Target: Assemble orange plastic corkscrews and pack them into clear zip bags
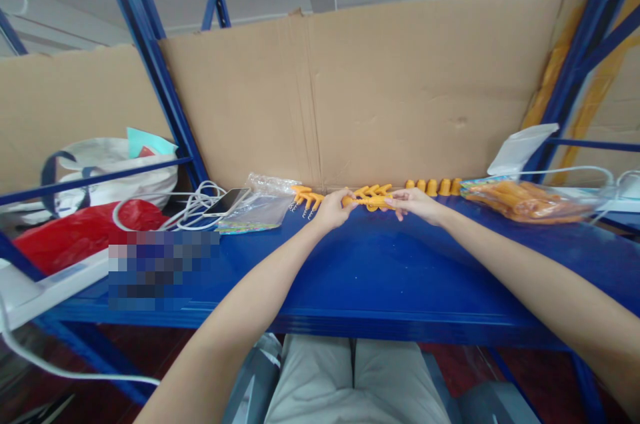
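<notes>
The left hand (337,209) and the right hand (417,204) are pinching a thin, bright orange, plastic-looking stick (376,201).
From here, it is lying sideways, with the hands covering its ends.

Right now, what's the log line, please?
left hand: holding orange plastic | right hand: holding orange plastic | orange cups: in a row
</notes>
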Tool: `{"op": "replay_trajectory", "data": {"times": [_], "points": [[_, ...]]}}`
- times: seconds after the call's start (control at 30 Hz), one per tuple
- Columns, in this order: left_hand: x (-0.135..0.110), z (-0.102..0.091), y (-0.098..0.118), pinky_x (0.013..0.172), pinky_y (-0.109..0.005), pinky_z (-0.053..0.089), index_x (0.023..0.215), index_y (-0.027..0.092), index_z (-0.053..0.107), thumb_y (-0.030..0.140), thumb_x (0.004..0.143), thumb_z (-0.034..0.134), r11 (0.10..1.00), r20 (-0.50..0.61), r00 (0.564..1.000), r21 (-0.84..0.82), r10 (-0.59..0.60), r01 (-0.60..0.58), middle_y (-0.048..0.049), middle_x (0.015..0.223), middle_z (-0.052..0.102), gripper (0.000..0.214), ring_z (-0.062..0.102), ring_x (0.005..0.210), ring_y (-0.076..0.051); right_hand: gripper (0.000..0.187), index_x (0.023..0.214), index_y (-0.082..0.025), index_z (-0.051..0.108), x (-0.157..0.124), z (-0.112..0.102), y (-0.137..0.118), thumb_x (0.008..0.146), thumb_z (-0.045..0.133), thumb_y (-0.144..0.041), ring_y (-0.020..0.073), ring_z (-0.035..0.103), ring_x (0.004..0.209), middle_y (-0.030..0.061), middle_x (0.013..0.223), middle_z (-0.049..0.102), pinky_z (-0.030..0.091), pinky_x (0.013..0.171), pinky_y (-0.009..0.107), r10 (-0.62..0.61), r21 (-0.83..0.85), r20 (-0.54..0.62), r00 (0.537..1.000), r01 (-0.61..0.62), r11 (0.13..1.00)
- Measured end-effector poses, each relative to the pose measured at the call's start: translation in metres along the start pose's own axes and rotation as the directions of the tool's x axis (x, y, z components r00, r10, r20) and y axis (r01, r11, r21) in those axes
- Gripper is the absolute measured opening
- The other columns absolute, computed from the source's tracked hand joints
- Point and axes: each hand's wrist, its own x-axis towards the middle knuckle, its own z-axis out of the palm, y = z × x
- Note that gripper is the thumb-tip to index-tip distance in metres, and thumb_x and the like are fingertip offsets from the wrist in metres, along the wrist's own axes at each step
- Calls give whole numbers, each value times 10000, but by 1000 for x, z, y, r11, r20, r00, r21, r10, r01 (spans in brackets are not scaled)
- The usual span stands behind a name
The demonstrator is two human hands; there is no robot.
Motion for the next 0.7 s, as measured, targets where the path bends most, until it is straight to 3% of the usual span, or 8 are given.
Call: {"op": "replay_trajectory", "data": {"times": [0.2,0.4,0.57,0.7], "points": [[0,-1,1,849,-304,475,859,176,628,141,782,637,967,-102,974,177,203,-183,-39,886,679,86,626,887,-176,437,859,-89,701,0,0,1,735,641,-505,68,497,459,128,839,712,335,473,244,18,3,1,1000,-18,1000],[0,-2,-1,829,-309,481,930,183,606,182,837,575,925,-110,948,278,299,-260,-43,886,645,99,608,886,-181,391,900,-110,669,3,1,5,728,677,-462,70,523,485,127,926,706,372,485,240,76,154,0,997,-75,985],[-4,-1,1,882,-334,474,1034,180,578,202,858,535,921,-18,970,320,241,-223,-70,1018,619,183,604,965,-197,331,891,-133,644,4,1,7,698,727,-390,81,558,531,78,823,695,409,500,221,84,225,-44,996,-72,972],[-8,1,1,935,-376,458,1279,174,452,223,846,547,913,143,980,366,138,-181,-124,1261,525,447,551,1134,-247,349,907,-152,627,10,-7,10,662,755,-366,94,566,545,36,746,668,461,533,239,23,146,-163,986,1,989]]}}
